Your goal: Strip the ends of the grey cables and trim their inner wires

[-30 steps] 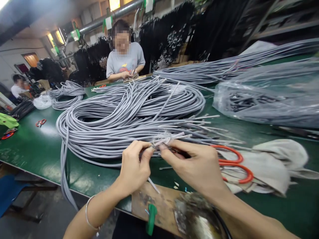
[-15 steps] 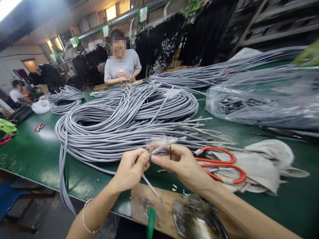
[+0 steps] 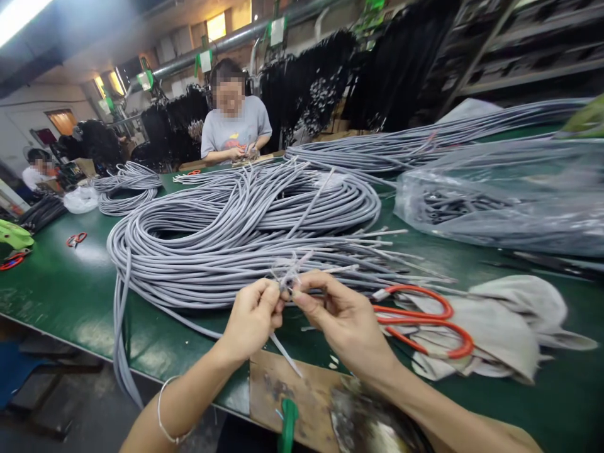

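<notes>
The left hand point(image 3: 250, 318) and right hand point(image 3: 346, 318) were bare, as were both forearms point(image 3: 202, 374). 1 thin, pale, silvery bangle point(image 3: 159, 406) ringed the left forearm loosely in a rounded loop.

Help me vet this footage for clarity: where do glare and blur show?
In the head view, the ceiling light is blown out with haze beside it; glare whitens the green tabletop at left; the frayed cable end between left hand and right hand looks soft.

Cable workshop, long green workbench point(image 3: 61, 286), heaped grey cables point(image 3: 189, 277), co-worker point(image 3: 236, 126) across it, metal pipe point(image 3: 236, 42) overhead, shelving point(image 3: 533, 66) behind
</notes>
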### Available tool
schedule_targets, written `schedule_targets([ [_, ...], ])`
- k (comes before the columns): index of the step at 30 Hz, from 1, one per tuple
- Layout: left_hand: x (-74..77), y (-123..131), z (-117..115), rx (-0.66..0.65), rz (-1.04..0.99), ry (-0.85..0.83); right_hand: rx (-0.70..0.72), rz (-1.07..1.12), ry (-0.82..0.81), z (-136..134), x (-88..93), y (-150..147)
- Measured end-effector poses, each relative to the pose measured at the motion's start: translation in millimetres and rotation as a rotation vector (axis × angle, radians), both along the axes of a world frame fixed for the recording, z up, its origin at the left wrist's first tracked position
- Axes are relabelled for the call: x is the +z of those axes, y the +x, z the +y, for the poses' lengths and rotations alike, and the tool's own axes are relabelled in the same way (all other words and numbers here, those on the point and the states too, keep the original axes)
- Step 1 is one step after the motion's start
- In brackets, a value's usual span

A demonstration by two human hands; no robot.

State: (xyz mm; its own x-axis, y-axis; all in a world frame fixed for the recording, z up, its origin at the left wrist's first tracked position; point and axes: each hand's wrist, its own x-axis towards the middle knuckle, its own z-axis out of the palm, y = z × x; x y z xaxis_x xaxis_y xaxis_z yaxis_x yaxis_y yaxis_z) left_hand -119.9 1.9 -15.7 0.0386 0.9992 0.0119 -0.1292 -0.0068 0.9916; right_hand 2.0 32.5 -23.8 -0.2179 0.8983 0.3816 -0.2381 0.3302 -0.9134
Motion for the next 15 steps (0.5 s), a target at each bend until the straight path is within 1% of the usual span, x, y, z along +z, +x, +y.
schedule_targets([
  [2, 0.8, 1, 0, 0.033, -0.018, -0.012, 0.062, 0.028, -0.106, 1, -0.3, 2],
  [4, 1.7, 3, -2, 0.07, -0.005, -0.01, 0.072, 0.066, -0.199, 3, -0.6, 5],
  [5, 1.9, 4, -2, 0.087, 0.008, 0.0, 0.063, 0.071, -0.218, 4, -0.9, 6],
  [8, 0.3, 6, -2, 0.136, 0.025, 0.074, 0.021, 0.0, -0.184, 5, -2.3, 10],
  [10, -1.5, 8, 0, 0.169, -0.007, 0.083, -0.004, -0.053, -0.152, 5, -3.5, 11],
  [13, -2.7, 8, 3, 0.237, -0.088, 0.016, -0.025, -0.064, -0.151, 3, -3.8, 10],
  [15, -2.0, 7, 6, 0.3, -0.148, -0.035, -0.01, -0.036, -0.19, 0, -2.3, 10],
])
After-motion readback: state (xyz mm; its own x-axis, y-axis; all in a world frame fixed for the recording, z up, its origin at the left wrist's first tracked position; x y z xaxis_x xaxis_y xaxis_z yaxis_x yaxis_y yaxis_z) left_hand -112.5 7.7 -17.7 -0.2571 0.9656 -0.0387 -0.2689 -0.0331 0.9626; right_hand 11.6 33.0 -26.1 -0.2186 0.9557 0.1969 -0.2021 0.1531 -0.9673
